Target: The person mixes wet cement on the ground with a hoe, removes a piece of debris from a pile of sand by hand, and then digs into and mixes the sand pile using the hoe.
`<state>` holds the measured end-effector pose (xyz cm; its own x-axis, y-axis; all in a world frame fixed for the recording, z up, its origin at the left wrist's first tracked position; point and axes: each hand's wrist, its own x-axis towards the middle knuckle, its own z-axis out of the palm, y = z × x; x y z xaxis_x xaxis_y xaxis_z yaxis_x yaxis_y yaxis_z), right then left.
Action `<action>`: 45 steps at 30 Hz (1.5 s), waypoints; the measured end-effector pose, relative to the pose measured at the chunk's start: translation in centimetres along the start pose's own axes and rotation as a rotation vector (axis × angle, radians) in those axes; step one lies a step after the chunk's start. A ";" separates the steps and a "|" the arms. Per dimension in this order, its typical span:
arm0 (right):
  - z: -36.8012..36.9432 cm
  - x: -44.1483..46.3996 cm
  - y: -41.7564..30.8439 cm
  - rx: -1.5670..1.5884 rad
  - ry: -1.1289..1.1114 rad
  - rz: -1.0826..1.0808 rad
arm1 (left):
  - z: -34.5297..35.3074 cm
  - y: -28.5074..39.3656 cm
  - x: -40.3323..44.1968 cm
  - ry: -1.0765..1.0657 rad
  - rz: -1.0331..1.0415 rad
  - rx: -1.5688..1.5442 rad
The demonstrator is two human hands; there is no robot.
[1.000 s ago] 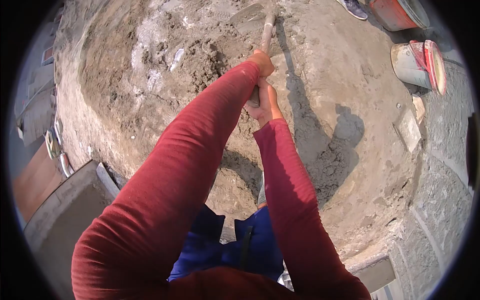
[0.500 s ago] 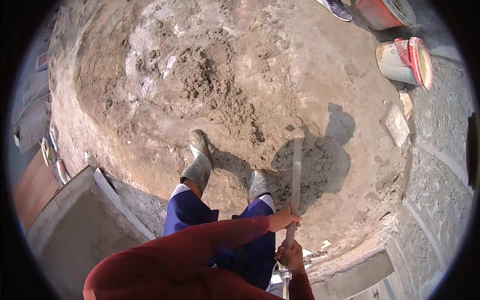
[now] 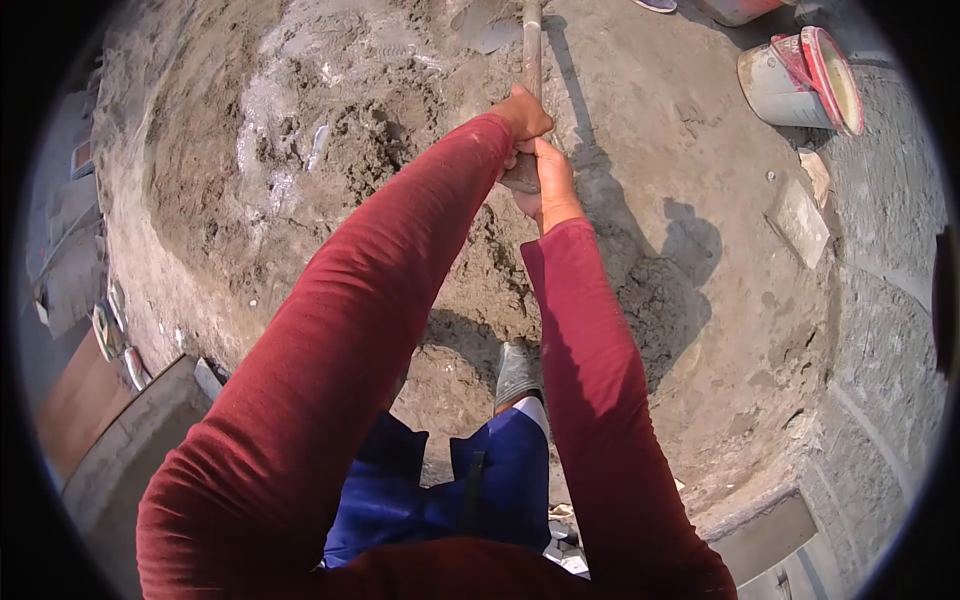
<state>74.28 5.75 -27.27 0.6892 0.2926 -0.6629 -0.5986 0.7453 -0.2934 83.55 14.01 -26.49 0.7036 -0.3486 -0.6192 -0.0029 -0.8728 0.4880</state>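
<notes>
Hoe [image 3: 533, 55], or something very like one, is up at the top middle of the frame. Its long axis runs almost straight up the picture, with the top leaning a touch right, and the far end gets cut off by the edge. That grey, blurry patch just left of the shaft looks like the blade, but it's too smeared to tell its angle. Near end of the handle sits between the hands. Left hand [image 3: 520, 113] is wrapped round the shaft higher up; right hand [image 3: 550, 185] is gripping just below, close to the end, though most of its fingers are hidden.

Stuff around: lumpy wet mortar [image 3: 362, 150] left of the hands, more clumps below them, and the person's shadow over to the right. White bucket [image 3: 790, 85] with a red rim is tipped over at upper right, flat broken slab [image 3: 802, 225] below it. One boot [image 3: 518, 372] shows at lower middle. Biggest thing in the way is the left red sleeve [image 3: 330, 310], which blocks a wide diagonal strip of ground.
</notes>
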 end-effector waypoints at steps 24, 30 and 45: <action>-18.2 -48.5 8.8 -1.771 0.366 0.243 | 27.1 6.7 -33.1 -0.857 -0.219 -1.880; 2.1 -7.2 18.5 -0.655 -0.294 0.179 | 0.4 -16.8 -18.5 0.497 -0.131 -1.332; 4.7 -5.6 25.7 -0.080 0.002 0.525 | 6.9 -23.8 -17.2 0.093 -0.789 -0.550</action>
<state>56.99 26.12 -27.87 0.2880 0.6129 -0.7358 -0.8923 0.4507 0.0262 66.59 38.43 -31.65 0.4136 0.3190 -0.8527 0.8113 -0.5542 0.1862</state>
